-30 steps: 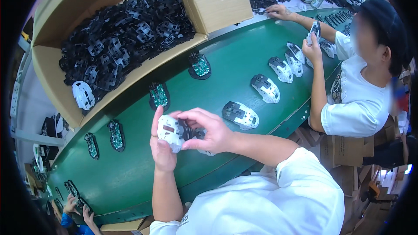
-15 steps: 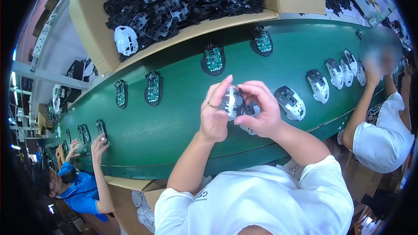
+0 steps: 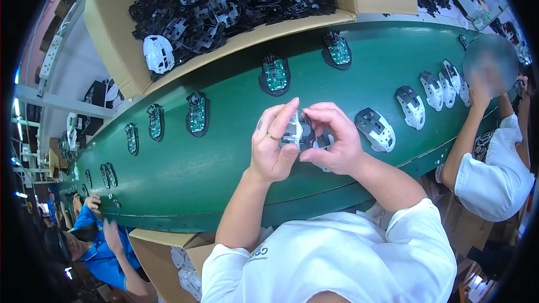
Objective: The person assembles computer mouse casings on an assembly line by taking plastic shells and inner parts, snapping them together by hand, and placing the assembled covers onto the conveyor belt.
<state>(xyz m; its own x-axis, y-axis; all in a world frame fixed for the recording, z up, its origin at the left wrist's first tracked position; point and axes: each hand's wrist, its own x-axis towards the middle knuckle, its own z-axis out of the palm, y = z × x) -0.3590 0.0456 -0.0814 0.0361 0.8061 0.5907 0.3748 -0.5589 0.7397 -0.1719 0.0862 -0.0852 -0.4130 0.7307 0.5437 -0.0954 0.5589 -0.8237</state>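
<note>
Above the green work surface, my two hands hold a white-and-black computer mouse shell [image 3: 297, 130] between them. My left hand [image 3: 272, 148] grips its left side with fingers pointing up and thumb bent in. Curled round the right side is my right hand [image 3: 339, 140], its thumb toward the other thumb. Fingers cover much of the shell. A pale part shows below my right thumb; whether it belongs to the held shell I cannot tell. Just right of my right hand lies another white-and-black mouse shell [image 3: 375, 130].
Mouse bases with green circuit boards [image 3: 275, 76] are spread along the green surface [image 3: 236, 129]. More shells [image 3: 411, 108] lie to the right. A cardboard box [image 3: 264, 35] of black parts stands at the far side. Co-workers sit left, in a blue shirt [image 3: 106, 255], and right.
The white part in my hands has turned slightly, and my hands have barely moved. At left, the co-worker's hands have drawn back, and one mouse base now lies further up the surface.
</note>
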